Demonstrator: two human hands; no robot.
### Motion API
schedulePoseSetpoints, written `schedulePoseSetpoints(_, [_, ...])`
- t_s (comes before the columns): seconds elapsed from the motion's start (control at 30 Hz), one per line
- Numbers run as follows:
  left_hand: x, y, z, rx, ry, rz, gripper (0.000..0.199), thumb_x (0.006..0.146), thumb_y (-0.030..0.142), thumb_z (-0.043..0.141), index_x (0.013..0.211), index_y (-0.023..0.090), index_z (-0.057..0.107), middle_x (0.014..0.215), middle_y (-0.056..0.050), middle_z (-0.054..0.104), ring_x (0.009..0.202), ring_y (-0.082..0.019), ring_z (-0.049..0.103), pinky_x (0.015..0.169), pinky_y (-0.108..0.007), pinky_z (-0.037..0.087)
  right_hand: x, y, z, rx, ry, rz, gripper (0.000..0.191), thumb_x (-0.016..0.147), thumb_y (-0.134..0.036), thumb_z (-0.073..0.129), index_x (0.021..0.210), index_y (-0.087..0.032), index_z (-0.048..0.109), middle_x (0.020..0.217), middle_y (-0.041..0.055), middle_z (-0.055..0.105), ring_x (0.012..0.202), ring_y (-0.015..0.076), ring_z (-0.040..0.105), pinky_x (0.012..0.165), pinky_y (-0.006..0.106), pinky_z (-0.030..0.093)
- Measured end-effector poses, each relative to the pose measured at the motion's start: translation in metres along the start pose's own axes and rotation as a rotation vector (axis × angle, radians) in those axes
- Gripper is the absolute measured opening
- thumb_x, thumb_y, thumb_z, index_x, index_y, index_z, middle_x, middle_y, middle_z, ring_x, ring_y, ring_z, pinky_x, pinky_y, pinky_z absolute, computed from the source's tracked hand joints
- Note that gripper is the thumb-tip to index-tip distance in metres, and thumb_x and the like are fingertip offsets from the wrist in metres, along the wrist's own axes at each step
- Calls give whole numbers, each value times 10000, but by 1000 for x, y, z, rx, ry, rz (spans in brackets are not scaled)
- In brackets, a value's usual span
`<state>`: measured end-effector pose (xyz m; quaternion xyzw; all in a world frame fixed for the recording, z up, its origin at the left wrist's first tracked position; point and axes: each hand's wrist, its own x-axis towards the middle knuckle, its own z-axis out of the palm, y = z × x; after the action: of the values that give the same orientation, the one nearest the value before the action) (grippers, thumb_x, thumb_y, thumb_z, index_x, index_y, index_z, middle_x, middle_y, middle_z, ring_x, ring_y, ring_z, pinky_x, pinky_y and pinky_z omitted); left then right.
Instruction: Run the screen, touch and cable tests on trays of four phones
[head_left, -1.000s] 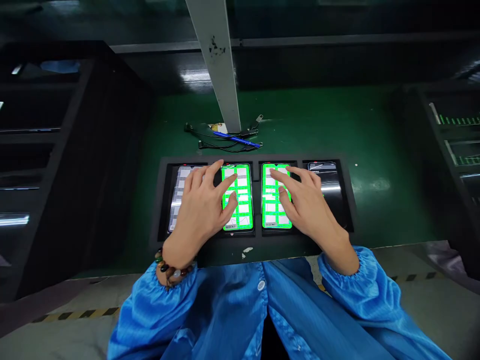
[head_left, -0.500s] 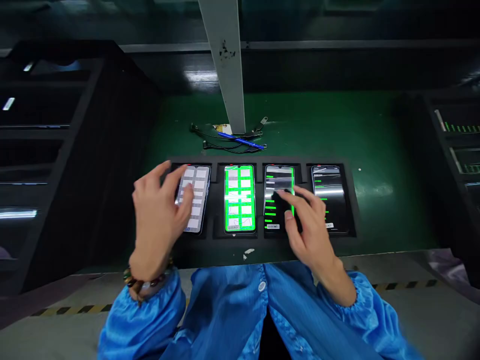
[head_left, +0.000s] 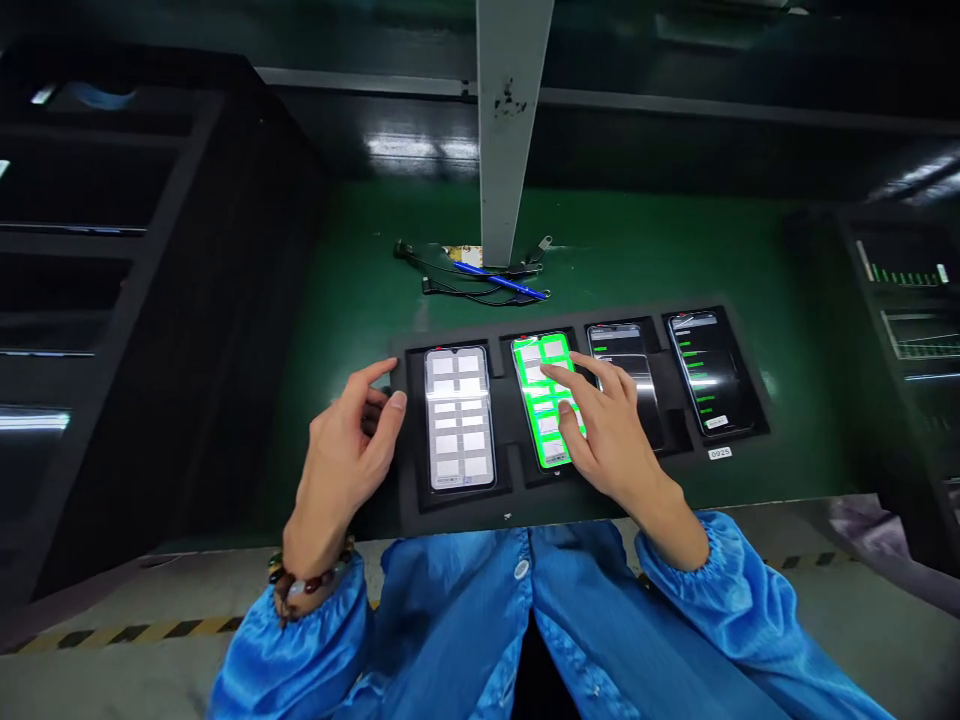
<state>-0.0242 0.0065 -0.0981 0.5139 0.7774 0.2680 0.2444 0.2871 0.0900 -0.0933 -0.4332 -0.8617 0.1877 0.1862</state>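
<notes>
Apparently midway, the right hand spreads over a green-lit phone near the table's front edge, the left hand loosely parted beside the tray; two dark-screened phones look done, a grey-gridded phone pending.

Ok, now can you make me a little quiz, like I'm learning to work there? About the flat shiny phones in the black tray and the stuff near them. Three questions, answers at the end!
1. How many flat, rectangular phones lie in the black tray with rectangular recesses?
2. True or false: the slim blue pen lies on the tray's far side, outside it.
3. Which bare hand has its fingers over the phone with the bright green-and-white screen?

Key:
1. Four.
2. True.
3. The right hand.
</notes>
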Motion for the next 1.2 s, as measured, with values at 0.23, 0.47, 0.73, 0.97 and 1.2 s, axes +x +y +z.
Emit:
schedulePoseSetpoints(0.23, [3, 3, 1, -160, -213, 56, 577, 1073, 623, 534, 1534, 280, 573, 943, -6, 694, 706, -162, 664, 667, -301, 523, 2, -2, 8, -1, 7, 24, 466, 1099, -204, 433, 1527, -281, 600, 1465, 73, 736, 1550, 307, 520, 1277, 552, 325])
schedulePoseSetpoints(0.47, [79, 11, -6, 94, -103, 209, 572, 1069, 618, 523, 1484, 241, 637, 1188, -97, 734, 851, -216, 686, 815, -367, 522, -14, 2, 1, -31, 135, 155, 456, 1105, -209, 417, 1500, -317, 618, 1436, 73, 736, 1536, 308, 529, 1218, 555, 378])
schedulePoseSetpoints(0.73, [137, 15, 30, -132, -306, 444, 506, 1085, 592, 486, 941, 208, 784, 882, -47, 761, 818, -206, 642, 764, -352, 437, -2, 2, 6, -100, 65, 154, 433, 1116, -214, 416, 1476, -317, 633, 1445, 69, 735, 1524, 308, 540, 1253, 590, 319])
schedulePoseSetpoints(0.97, [130, 9, 31, -212, -294, 493, 485, 1104, 516, 473, 887, 206, 776, 885, -42, 748, 895, -209, 673, 870, -361, 458, -1, -3, -3, -65, 145, 214, 424, 1119, -255, 422, 1474, -325, 643, 1457, 77, 729, 1517, 326, 546, 1232, 605, 363])
schedulePoseSetpoints(1.2, [129, 7, 33, -236, -269, 518, 474, 1121, 445, 449, 873, 204, 774, 817, -43, 688, 845, -203, 643, 834, -368, 452, 44, -52, 17, 12, -171, -68, 484, 1104, -177, 414, 1556, -246, 569, 1512, 91, 711, 1593, 289, 467, 1292, 549, 303])
